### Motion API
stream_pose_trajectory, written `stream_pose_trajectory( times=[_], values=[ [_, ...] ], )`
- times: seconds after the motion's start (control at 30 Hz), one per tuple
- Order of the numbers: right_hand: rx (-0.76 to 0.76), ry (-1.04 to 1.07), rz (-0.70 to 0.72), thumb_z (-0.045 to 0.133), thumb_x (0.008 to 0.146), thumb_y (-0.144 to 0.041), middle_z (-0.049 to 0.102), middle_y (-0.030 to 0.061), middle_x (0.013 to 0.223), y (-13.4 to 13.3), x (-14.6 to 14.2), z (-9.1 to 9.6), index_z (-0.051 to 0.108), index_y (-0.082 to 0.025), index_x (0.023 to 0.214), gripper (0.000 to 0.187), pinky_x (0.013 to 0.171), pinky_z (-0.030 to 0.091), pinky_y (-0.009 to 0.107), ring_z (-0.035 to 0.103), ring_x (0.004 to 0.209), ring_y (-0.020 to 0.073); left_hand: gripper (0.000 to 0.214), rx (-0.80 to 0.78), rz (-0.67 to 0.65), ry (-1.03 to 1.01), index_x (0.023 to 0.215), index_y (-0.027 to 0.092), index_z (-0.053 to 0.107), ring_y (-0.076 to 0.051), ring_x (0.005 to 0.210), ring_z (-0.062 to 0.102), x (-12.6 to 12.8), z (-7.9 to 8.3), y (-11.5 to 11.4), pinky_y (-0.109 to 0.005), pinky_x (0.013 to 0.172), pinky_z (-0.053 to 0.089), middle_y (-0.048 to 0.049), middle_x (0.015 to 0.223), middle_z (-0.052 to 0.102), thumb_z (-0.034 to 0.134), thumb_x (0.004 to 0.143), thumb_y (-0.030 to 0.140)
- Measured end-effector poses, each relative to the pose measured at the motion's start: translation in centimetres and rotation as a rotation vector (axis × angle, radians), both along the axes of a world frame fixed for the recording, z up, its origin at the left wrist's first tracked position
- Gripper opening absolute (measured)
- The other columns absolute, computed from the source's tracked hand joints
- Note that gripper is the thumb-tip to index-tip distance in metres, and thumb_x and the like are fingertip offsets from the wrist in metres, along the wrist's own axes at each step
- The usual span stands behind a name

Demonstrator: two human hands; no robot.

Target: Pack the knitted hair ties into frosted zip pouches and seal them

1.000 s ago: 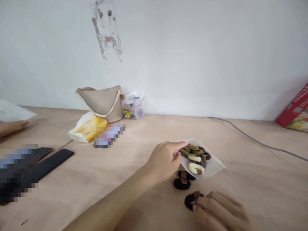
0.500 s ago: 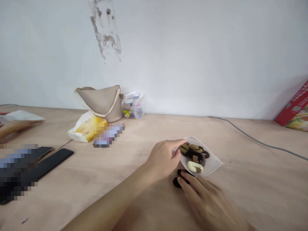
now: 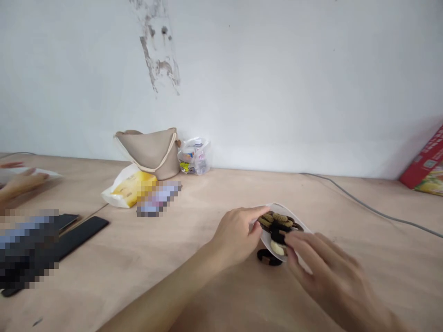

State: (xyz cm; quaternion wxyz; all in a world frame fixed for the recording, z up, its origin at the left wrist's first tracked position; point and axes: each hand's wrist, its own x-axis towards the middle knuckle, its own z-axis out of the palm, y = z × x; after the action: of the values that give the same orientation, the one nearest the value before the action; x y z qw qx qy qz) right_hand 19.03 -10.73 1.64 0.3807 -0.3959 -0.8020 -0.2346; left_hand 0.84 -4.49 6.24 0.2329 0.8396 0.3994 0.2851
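A white see-through pouch (image 3: 274, 208) lies on the table with its mouth spread wide. Inside are several hair ties in olive brown (image 3: 279, 217), dark brown, black and cream (image 3: 277, 248). My left hand (image 3: 237, 231) holds the pouch's left edge, index finger and thumb apart along the rim. Over the opening, my right hand (image 3: 320, 263) pinches a black hair tie (image 3: 278, 234) with a brown tag. Another black hair tie (image 3: 269, 258) rests on the table just below the pouch. My right hand covers the pouch's right side.
Toward the wall stand a beige bag (image 3: 148, 150) and a clear plastic bag with a bottle (image 3: 196, 157). A yellow-white packet (image 3: 129, 186) and phones lie left. Another person's hand (image 3: 26, 184) is far left. A grey cable (image 3: 367, 205) and red box (image 3: 425, 163) are right.
My right hand has lifted a black hair tie from the table to the pouch's opening. One black hair tie stays on the table. My left hand keeps its hold.
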Motion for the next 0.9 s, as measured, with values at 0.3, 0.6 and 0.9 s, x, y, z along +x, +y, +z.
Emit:
stream_pose_trajectory(
  times=[0.3, 0.6, 0.9],
  values=[
    [-0.042, -0.114, 0.183, 0.035, 0.086, -0.007, 0.071, 0.0078, 0.091, -1.7, -1.0, -1.3, 0.06, -0.015, 0.095, 0.028, 0.067, 0.052, 0.025, 0.067, 0.077, 0.0168, 0.048, -0.015, 0.05, -0.055, 0.123, 0.026, 0.057, -0.016, 0.114, 0.058, 0.0, -0.3, 0.3, -0.031, 0.098, 0.047, 0.0037, 0.123, 0.061, 0.044, 0.08, 0.012],
    [-0.101, -0.184, -0.044, 0.031, 0.079, 0.001, 0.065, 0.0026, 0.069, -1.3, -2.8, -3.6, 0.058, -0.015, 0.094, 0.035, 0.038, 0.039, 0.021, 0.06, 0.053, 0.0133, 0.048, -0.016, 0.053, -0.049, 0.122, 0.023, 0.059, -0.016, 0.115, 0.057, -0.1, -0.3, 0.1, -0.03, 0.099, 0.046, 0.0025, 0.124, 0.061, 0.042, 0.078, 0.011],
    [-0.038, -0.014, -0.036, 0.039, 0.085, -0.003, 0.064, 0.0093, 0.105, 1.2, 0.2, -1.3, 0.056, -0.016, 0.109, 0.033, 0.075, 0.05, 0.029, 0.061, 0.094, 0.0183, 0.05, -0.02, 0.059, -0.028, 0.12, 0.023, 0.06, -0.017, 0.109, 0.062, 0.0, 0.0, 0.0, -0.029, 0.097, 0.047, 0.0023, 0.121, 0.063, 0.041, 0.076, 0.009]
  ],
)
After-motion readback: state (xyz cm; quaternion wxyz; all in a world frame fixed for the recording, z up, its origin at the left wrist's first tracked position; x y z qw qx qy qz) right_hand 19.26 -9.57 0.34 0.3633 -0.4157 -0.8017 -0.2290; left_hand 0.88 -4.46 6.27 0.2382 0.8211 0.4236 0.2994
